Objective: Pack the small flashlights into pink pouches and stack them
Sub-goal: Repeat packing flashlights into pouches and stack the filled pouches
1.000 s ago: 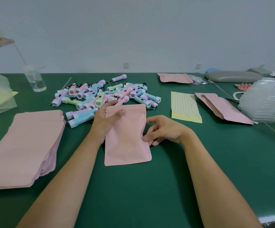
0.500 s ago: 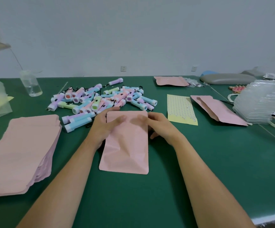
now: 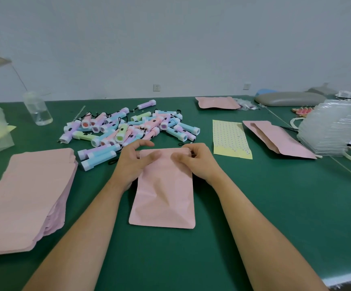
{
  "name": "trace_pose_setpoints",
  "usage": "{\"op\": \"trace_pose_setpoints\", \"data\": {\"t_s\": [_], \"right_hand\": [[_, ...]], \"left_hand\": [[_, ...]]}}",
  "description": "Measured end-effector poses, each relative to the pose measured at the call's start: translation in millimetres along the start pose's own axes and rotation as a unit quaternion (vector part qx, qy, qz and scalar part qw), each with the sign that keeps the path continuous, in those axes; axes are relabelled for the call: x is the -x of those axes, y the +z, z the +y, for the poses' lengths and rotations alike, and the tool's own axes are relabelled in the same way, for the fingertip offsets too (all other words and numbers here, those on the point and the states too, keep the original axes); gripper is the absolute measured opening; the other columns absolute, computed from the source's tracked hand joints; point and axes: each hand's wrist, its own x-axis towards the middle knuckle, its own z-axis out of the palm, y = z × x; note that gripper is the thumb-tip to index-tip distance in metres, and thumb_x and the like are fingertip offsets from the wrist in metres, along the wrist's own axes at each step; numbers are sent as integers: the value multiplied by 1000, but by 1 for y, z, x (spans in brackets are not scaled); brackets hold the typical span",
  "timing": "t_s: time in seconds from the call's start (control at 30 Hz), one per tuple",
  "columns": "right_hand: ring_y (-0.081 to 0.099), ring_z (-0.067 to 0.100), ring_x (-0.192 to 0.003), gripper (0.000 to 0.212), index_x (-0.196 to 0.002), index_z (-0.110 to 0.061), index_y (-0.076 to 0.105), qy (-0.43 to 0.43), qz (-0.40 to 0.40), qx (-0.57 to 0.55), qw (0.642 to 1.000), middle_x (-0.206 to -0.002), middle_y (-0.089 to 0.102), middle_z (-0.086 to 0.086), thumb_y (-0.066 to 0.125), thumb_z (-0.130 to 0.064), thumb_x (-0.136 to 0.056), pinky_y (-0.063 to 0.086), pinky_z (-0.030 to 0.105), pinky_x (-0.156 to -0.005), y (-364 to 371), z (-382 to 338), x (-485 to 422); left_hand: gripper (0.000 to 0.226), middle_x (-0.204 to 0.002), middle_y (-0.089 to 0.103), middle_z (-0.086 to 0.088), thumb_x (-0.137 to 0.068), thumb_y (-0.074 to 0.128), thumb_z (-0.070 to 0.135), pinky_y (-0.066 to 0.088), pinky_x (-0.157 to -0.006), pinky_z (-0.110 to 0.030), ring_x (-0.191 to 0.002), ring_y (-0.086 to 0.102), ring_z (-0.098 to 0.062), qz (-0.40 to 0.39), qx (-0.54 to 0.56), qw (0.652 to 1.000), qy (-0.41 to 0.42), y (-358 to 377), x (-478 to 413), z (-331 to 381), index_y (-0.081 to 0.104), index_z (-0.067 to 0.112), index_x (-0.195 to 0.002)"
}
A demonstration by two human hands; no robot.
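A pink pouch (image 3: 164,198) lies flat on the green table (image 3: 275,206) in front of me, its far end pointing at the flashlights. My left hand (image 3: 132,162) pinches that far end at its left corner. My right hand (image 3: 195,160) pinches the same end at its right corner. Just beyond the pouch lies a heap of several small pastel flashlights (image 3: 128,129) in blue, pink, purple and green. A thick stack of empty pink pouches (image 3: 23,196) sits at the left.
Two pink pouches (image 3: 275,139) lie at the right, a further one (image 3: 216,102) at the back. A yellow dotted sheet (image 3: 230,138) lies between. Clear plastic trays (image 3: 336,133) pile up at far right. A clear bottle (image 3: 37,111) stands back left.
My right hand has moved from the pouch's right side up to its far end. Both hands now pinch that end, and the pouch sits straighter on the table.
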Motion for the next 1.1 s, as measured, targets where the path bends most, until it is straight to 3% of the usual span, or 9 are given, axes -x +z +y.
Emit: {"op": "trace_pose_setpoints", "data": {"t_s": [0.17,0.27,0.37,0.47,0.63,0.7,0.83,0.97,1.1], "right_hand": [[44,16,-63,44,-74,1,56,-7,8,40,999,-66,48,2,75,-34,-90,36,32,-63,-9,2,0],[44,13,-56,52,-70,-6,62,12,51,74,996,-61,55,5,74,-54,-85,37,31,-59,-13,0,0],[61,14,-59,57,-85,-13,75,81,273,13,958,-76,73,1,54,-65,-94,49,31,-67,-42,4,-5],[64,33,-84,38,-86,-16,65,141,435,185,870,-86,69,4,41,-40,-105,45,36,-70,-83,22,4],[56,34,-73,26,-73,-13,60,187,379,319,848,-87,67,12,50,-12,-97,42,33,-65,-97,40,8],[55,35,-74,28,-71,-13,61,186,352,347,849,-92,66,15,50,-10,-97,44,34,-65,-99,39,6],[60,36,-85,23,-91,-11,74,198,301,404,841,-102,67,15,55,-19,-102,49,35,-70,-101,42,5],[64,37,-87,21,-86,-13,73,194,302,397,845,-98,68,12,62,-24,-100,54,37,-71,-100,41,5],[64,37,-91,19,-97,-12,73,196,300,413,837,-102,68,12,59,-24,-102,50,37,-70,-98,43,3]], "left_hand": [[45,-59,53,-17,-80,88,39,57,-73,-31,-63,59,-21,11,-32,999,22,5,-4,-5,73,32,-122],[44,-73,71,-28,-77,89,37,58,-99,-45,-80,77,-25,8,4,1000,5,-1,-4,-6,74,31,-118],[42,-69,66,-27,-79,89,34,51,-109,-50,-81,77,-28,11,-2,1000,2,-3,-5,-7,74,32,-118],[38,-64,70,-20,-81,87,34,54,-103,-46,-76,77,-21,19,-12,1000,14,-1,-5,-7,74,30,-116],[46,-66,76,-4,-79,86,38,59,-71,-25,-74,78,-20,13,-22,1000,10,0,-4,-4,72,25,-120],[45,-73,78,-10,-80,86,37,60,-75,-28,-79,79,-25,8,-26,1000,7,-1,-4,-5,72,25,-121],[44,-76,78,-13,-81,87,35,61,-76,-32,-80,79,-27,2,-29,1000,3,0,-3,-4,72,25,-121],[41,-81,79,-16,-84,87,30,61,-77,-32,-82,79,-30,-3,-32,999,2,-1,-4,-5,72,25,-122],[41,-85,79,-18,-84,87,33,63,-80,-40,-83,79,-32,-3,-44,999,7,0,-4,-5,72,26,-122]]}}
